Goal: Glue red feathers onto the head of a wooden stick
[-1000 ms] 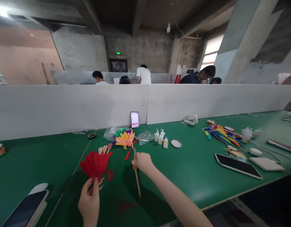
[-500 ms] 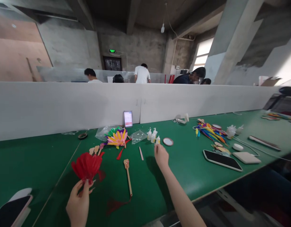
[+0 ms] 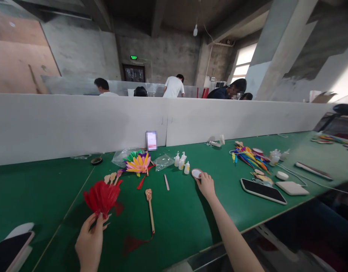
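My left hand [image 3: 90, 236] pinches a fanned bunch of red feathers [image 3: 102, 196] at its base, above the table's near left. With my right hand [image 3: 206, 185] I grip the right edge of a round roll of tape [image 3: 196, 173], which lies flat on the table. Left of the roll stand several small white glue bottles [image 3: 181, 161]. Between my hands lies a wooden stick [image 3: 150, 211] with a decorated head and a red tassel [image 3: 134, 241]. A pink pen-like tool [image 3: 166, 182] is further back.
Behind the red feathers are pale wooden pieces [image 3: 113, 177] and a pink-yellow feather fan [image 3: 138, 163]. A phone [image 3: 151, 140] leans against the white partition [image 3: 77, 124]. Colourful feathers [image 3: 250, 158], another phone [image 3: 263, 190] and cables are on the right. Several people are beyond the partition.
My right hand has moved right, from the glue bottles to the roll of tape, and now grips its edge. My left hand still holds the red feathers.
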`<state>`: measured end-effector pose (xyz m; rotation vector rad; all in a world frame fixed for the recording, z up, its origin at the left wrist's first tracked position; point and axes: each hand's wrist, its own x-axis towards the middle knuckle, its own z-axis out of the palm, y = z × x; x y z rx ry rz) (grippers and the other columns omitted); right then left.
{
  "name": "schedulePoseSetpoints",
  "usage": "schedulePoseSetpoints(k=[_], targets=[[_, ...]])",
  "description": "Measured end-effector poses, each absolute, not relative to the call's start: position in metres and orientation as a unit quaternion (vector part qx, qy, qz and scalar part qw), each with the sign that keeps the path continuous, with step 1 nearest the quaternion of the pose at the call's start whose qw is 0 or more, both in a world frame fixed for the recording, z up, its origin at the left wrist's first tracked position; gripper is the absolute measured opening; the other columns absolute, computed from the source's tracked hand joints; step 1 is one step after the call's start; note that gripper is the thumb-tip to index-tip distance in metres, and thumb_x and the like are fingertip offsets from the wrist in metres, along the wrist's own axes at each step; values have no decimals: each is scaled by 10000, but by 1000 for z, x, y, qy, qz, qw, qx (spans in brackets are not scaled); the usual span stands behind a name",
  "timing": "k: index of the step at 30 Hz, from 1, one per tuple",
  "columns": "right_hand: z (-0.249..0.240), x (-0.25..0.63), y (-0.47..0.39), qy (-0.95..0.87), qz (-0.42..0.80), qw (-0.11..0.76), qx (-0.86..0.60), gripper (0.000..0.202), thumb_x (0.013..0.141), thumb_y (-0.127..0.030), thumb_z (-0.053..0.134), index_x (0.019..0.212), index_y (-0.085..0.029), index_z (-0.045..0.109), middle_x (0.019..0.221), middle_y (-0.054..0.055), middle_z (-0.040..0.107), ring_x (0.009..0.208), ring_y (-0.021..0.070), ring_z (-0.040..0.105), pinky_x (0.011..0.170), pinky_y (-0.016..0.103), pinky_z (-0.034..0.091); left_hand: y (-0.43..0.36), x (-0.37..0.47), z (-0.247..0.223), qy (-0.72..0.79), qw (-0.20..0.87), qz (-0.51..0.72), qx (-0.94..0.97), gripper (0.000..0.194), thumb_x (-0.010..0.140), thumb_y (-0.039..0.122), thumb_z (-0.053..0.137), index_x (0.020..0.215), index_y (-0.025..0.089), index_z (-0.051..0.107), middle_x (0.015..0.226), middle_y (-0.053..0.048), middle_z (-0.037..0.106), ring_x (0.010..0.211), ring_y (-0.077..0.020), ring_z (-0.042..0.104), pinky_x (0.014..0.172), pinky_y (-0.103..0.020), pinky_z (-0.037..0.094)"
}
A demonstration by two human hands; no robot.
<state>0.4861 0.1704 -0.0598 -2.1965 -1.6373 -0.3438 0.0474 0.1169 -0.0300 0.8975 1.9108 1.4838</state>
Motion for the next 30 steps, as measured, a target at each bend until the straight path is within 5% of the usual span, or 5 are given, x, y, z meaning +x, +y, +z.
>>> schedulePoseSetpoints(k=[17,30], targets=[[-62,377,104,-700,28,326,-635,79,850,-202,496,886,-176,562,949,104,600,880,239,548,774,354,419,115,49,-36,680,299,569,352,447,691,415,620,1039,138,567,898,-83,667,765,-248,678,684,-382,573],[-49,363,126,-758,50,299,-578,279,836,-126,494,1089,-188,595,1129,68,622,1019,231,538,858,354,430,115,48,-35,689,302,555,356,449,689,429,627,1042,159,563,875,-59,666,744,-231,680,694,-367,571]])
